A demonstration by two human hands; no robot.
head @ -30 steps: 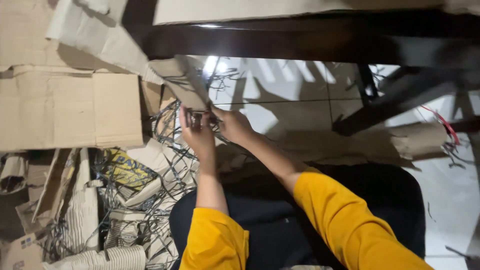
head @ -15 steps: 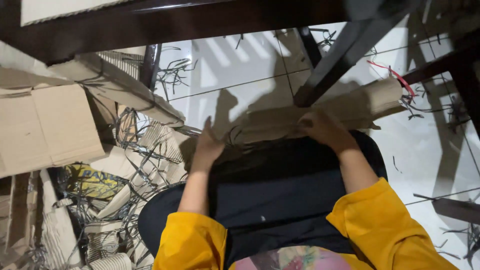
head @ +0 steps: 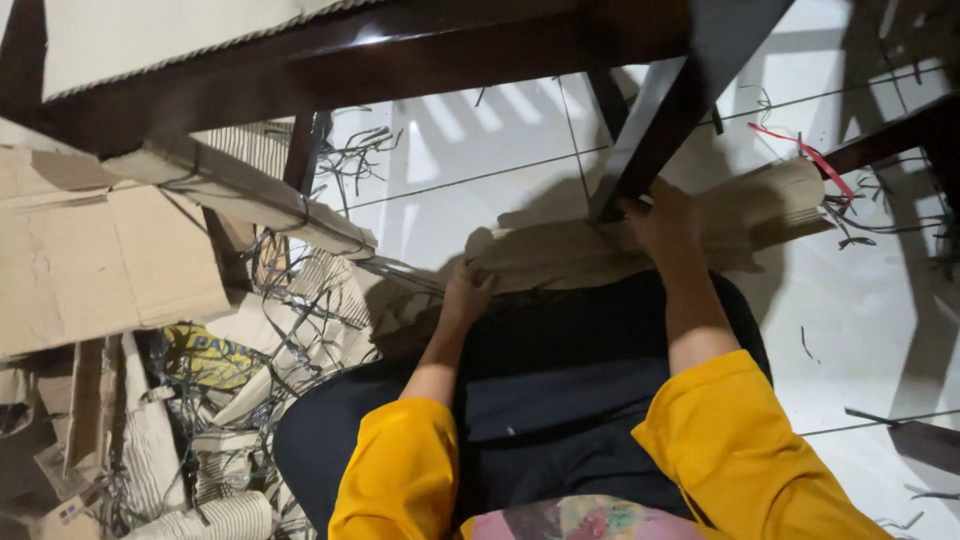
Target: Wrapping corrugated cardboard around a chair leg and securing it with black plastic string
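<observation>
Cardboard strip [head: 600,250]: lies across the lap, on the floor [head: 480,170].
Left hand [head: 467,293] and right hand [head: 660,215] grip it; step: positioning; next calls for firm hold.

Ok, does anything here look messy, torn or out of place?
Yes. Dark thin plastic strips lie tangled across the torn brown corrugated cardboard pile at left, with loose strands on the white tiled floor. The crumpled brown cardboard sheet under both hands looks ragged-edged.
</observation>
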